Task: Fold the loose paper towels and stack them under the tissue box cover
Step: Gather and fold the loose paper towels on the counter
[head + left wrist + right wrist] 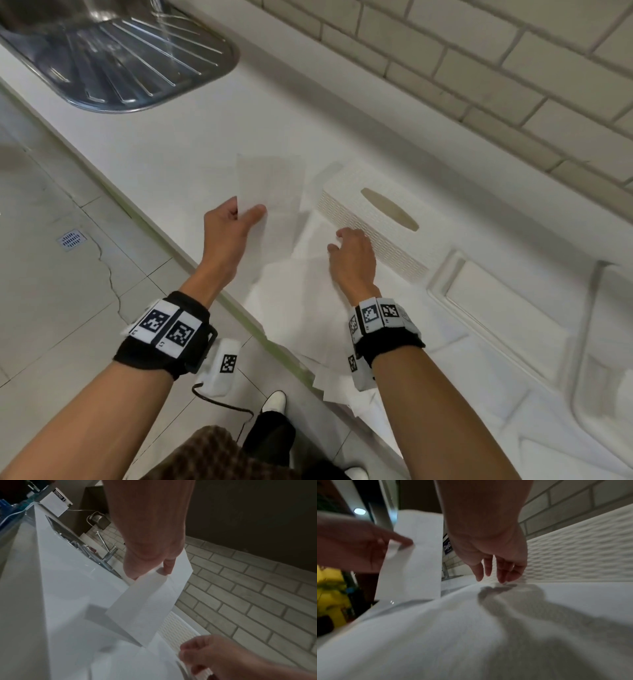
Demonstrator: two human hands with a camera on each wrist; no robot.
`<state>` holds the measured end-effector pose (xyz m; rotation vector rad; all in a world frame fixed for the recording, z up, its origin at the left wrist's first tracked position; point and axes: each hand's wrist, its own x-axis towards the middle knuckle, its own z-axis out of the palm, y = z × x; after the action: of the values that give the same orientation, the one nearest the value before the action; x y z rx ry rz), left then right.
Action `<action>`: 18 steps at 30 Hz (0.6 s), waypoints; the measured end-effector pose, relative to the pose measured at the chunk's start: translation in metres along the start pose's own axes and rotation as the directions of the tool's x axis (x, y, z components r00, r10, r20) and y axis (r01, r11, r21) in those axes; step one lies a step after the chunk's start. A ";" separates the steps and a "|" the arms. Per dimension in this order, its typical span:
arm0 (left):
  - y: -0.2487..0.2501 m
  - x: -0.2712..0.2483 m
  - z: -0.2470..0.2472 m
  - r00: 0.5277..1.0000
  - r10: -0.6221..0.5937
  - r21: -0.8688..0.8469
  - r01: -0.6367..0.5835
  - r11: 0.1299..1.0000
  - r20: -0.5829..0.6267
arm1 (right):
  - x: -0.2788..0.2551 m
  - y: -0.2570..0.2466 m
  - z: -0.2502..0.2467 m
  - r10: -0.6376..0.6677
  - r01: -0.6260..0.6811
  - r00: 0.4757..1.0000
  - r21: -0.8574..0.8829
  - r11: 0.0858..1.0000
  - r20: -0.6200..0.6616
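My left hand [239, 216] pinches one white paper towel [270, 181] by its near edge and holds it raised above the counter; in the left wrist view that towel [145, 601] hangs from the fingers [169, 565]. My right hand [342, 243] hovers with relaxed fingers [503, 573] just over a heap of loose paper towels [301, 294] beside the white textured tissue box cover [383, 219]. The cover [573, 555] stands on the counter to the right of the heap, slot facing up.
A steel sink drainboard [130, 58] lies at the back left of the white counter [171, 137]. A pale brick wall [513, 68] runs behind. A moulded white recess [496, 308] sits right of the cover. Loose towels overhang the counter's front edge [329, 380].
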<state>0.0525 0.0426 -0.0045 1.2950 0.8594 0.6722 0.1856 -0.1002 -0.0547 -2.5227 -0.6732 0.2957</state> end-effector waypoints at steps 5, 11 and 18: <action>0.005 -0.002 -0.003 0.998 0.019 -0.031 -0.018 0.999 0.061 | 0.003 -0.002 0.010 0.079 -0.074 0.997 -0.194 0.978 0.017; -0.005 -0.003 -0.002 0.994 -0.088 0.035 0.086 0.996 0.060 | 0.015 -0.003 0.001 0.161 -0.166 0.985 0.092 0.982 0.066; -0.003 0.001 0.006 0.994 -0.099 -0.012 0.100 0.995 0.053 | 0.010 -0.011 -0.062 -0.032 0.030 0.999 0.469 0.883 -0.002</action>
<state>0.0574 0.0395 -0.0077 1.2425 0.8688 0.5630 0.2099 -0.1131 0.0028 -2.0446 -0.5623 0.4013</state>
